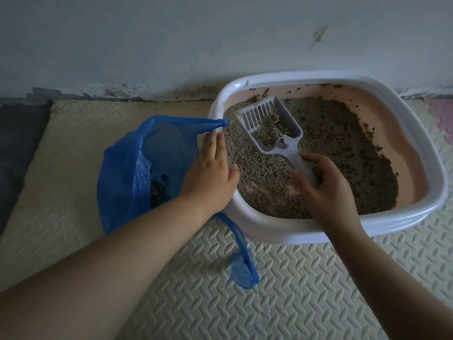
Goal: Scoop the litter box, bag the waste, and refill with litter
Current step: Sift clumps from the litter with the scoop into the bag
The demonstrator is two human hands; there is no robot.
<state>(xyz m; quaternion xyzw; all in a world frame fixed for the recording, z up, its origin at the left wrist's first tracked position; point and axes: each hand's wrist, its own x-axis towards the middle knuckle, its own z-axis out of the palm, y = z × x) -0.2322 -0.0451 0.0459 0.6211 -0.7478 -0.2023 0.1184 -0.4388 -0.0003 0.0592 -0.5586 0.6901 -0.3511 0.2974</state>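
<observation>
The scoop point(266, 119) sits low in the box point(294, 233), over the near-left part of the litter point(343, 153). It carries a pile of clumps point(269, 130) against its slotted front. The right hand point(326, 190) holds its handle, with the fingers point(310, 159) curled over the top and the thumb underneath.

The blue bag point(122, 168) stands open just beside the box's left rim, with dark waste point(159, 190) already at the bottom. The left hand point(210, 173) lies flat at the bag's near edge by the rim, fingers point(217, 146) straight and together, clamped on nothing. Whether it pins the plastic to the rim I cannot tell.

The step in hand looks like sifting and carrying this load to the bag. To do it well:
- Shake the scoop gently over the box so loose grains fall through the slots.
- Hold it level and lift it clear of the rim.
- Tip it deep into the bag's mouth, not at its lip.
- Use the left hand to hold the mouth wide and close to the box, since thin plastic is likely to sag.

Dark, caked litter lines the far and right walls of the box, so more scooping seems due before refilling.

The box rests on a cream foam mat point(269, 290) with a raised pattern, and a grey mat point(19, 143) lies to the left. Behind is a pale wall point(171, 33), scuffed and gritty along its base, with a stain higher up. The light is dim.
</observation>
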